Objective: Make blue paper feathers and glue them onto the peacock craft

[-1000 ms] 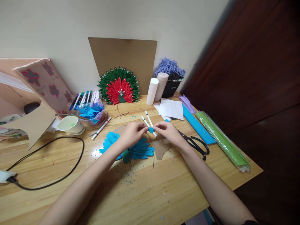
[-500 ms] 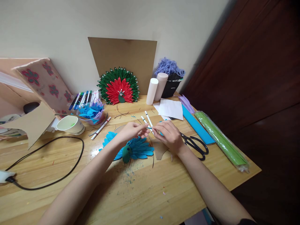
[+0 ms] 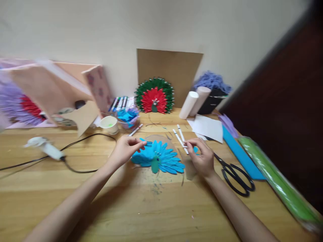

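Evidently the left hand (image 3: 130,149) has its thumb and fingertips pinched on a small blue strip (image 3: 149,144), which pokes out past them toward the right. The right hand (image 3: 203,156) is curled, its tips bunched near the ends of two white markers (image 3: 177,136); whether they are closed on anything I cannot tell.

Between the hands, flat on the table (image 3: 121,211), lies the blue feathered fan (image 3: 173,162), its long axis running left to right. The left hand is nearer, its fingertips over or beside the fan's left wing; blur hides whether they touch it. The strip's tip lies toward the fan's upper middle. Layered, pointed feathers spread to both sides of a dark green oval body (image 3: 155,165) at the near edge, while the strip looks narrow, with fine parallel lines.

Farther out, black scissors (image 3: 238,178) rest right of the right hand, handles toward the person.
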Demonstrator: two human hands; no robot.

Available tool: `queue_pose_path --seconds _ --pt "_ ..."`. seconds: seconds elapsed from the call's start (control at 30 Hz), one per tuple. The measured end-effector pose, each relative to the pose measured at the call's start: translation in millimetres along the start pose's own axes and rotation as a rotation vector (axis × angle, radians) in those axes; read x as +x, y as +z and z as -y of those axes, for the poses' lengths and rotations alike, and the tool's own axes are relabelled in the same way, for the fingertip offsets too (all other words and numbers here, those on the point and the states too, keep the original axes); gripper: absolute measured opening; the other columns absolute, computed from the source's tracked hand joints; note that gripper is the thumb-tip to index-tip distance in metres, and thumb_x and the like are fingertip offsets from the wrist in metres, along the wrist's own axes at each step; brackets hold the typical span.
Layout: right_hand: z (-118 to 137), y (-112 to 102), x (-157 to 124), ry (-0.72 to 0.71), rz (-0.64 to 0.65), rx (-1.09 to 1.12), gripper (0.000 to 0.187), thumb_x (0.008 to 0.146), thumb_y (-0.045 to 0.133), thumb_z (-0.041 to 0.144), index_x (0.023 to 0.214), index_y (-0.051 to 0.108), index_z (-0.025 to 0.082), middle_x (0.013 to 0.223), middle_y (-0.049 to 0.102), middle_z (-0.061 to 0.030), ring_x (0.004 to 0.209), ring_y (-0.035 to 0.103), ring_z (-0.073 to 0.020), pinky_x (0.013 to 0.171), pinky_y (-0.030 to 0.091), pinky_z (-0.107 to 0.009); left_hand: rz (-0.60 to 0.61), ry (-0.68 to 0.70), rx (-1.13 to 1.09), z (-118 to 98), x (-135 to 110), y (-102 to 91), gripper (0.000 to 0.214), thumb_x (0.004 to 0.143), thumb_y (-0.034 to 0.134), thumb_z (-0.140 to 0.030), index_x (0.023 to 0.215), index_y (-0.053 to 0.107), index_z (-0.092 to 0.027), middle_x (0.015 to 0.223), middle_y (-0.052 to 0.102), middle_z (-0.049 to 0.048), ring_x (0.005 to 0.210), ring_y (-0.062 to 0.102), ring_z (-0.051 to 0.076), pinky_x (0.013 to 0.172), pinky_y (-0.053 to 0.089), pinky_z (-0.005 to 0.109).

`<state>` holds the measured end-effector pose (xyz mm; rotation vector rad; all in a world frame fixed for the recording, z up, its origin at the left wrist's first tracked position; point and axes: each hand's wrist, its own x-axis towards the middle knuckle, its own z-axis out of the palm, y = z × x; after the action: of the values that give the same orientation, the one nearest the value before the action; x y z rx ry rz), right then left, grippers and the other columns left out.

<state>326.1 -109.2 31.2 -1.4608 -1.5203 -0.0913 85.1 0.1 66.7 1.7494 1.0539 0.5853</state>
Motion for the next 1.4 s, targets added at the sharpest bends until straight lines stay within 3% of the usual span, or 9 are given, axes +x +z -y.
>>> queue_pose_path --seconds 0.17,0.23,0.4,0.53,0.67,0.83,1.13,1.27,1.4 --pt "47.7 59.6 17.7 0.065 0.466 0.18 0.016 0.085 0.046 0.026 0.091 0.059 0.02 0.084 0.064 -0.0036 0.076 0.059 -0.0162 0.068 0.045 -0.028 -0.212 -0.145 -0.031 46.8 -62.3 -66.3 0.034 0.074 0.056 -0.044 0.069 0.068 -0.013 0.067 0.067 0.0063 0.059 0.057 0.014 0.053 0.04 0.021" --pt "74.5 99.6 29.6 0.041 0.631 0.256 0.018 0.086 0.043 0.028 0.092 0.059 0.02 0.085 0.064 -0.0035 0.079 0.06 -0.0164 0.069 0.045 -0.028 -0.32 -0.171 -0.062 61.7 -86.4 -86.9 0.032 0.074 0.056 -0.042 0.069 0.067 -0.013 0.069 0.068 0.0064 0.06 0.057 0.014 0.056 0.042 0.022" --pt "151.2 220.4 39.7 0.058 0.896 0.496 0.022 0.085 0.041 0.029 0.092 0.058 0.018 0.083 0.065 -0.0044 0.067 0.06 -0.0139 0.062 0.046 -0.027 -0.576 -0.232 -0.124 91.3 -132.6 -128.3 0.027 0.072 0.059 -0.038 0.067 0.068 -0.013 0.07 0.069 0.0062 0.059 0.056 0.012 0.061 0.044 0.023" --pt "204.1 299.2 29.6 0.142 0.881 0.524 0.028 0.079 0.049 0.035 0.093 0.057 0.013 0.077 0.064 -0.0066 0.062 0.059 -0.0152 0.058 0.044 -0.028 -0.765 -0.284 -0.143 116.7 -156.1 -160.8 0.024 0.066 0.065 -0.037 0.067 0.069 -0.013 0.067 0.068 0.0055 0.059 0.056 0.013 0.06 0.044 0.023" --pt "235.2 347.1 20.3 0.043 0.745 0.4 0.039 0.069 0.059 0.045 0.09 0.058 0.012 0.082 0.062 -0.0113 0.075 0.058 -0.0211 0.064 0.043 -0.031 -0.932 -0.325 -0.173 139.7 -167.5 -186.3 0.021 0.06 0.07 -0.033 0.065 0.068 -0.013 0.065 0.067 0.0056 0.06 0.057 0.014 0.06 0.044 0.024" --pt "246.1 360.6 14.5 -0.054 0.728 0.385 0.023 0.078 0.046 0.035 0.081 0.057 0.016 0.078 0.062 -0.0087 0.075 0.057 -0.0214 0.065 0.038 -0.03 -1.001 -0.339 -0.252 160.3 -167.6 -198.1 0.019 0.063 0.068 -0.03 0.065 0.067 -0.011 0.057 0.064 0.0043 0.052 0.054 0.011 0.051 0.041 0.021" --pt "237.9 308.1 -0.5 0.26 0.887 0.734 0.034 0.08 0.041 0.04 0.089 0.06 0.013 0.068 0.056 -0.0029 0.06 0.051 -0.0159 0.054 0.038 -0.025 -1.1 -0.375 -0.346 177.6 -165.7 -200.6 0.021 0.07 0.061 -0.031 0.067 0.061 -0.01 0.059 0.061 0.0042 0.048 0.051 0.008 0.046 0.042 0.019" --pt "232.8 304.5 -10.2 0.186 0.984 0.768 0.032 0.08 0.042 0.038 0.087 0.062 0.014 0.066 0.057 -0.0026 0.062 0.053 -0.0164 0.057 0.04 -0.026 -1.127 -0.371 -0.348 178.3 -166.8 -200.0 0.022 0.069 0.062 -0.033 0.067 0.06 -0.011 0.062 0.063 0.0049 0.051 0.054 0.008 0.049 0.044 0.019" --pt "232.1 306.9 -14.5 0.123 0.982 0.755 0.031 0.079 0.042 0.036 0.086 0.062 0.014 0.08 0.063 -0.0057 0.074 0.057 -0.0189 0.067 0.042 -0.029 -1.133 -0.376 -0.337 178.7 -166.9 -199.6 0.023 0.068 0.063 -0.033 0.066 0.061 -0.011 0.058 0.062 0.0039 0.048 0.053 0.008 0.045 0.041 0.019"
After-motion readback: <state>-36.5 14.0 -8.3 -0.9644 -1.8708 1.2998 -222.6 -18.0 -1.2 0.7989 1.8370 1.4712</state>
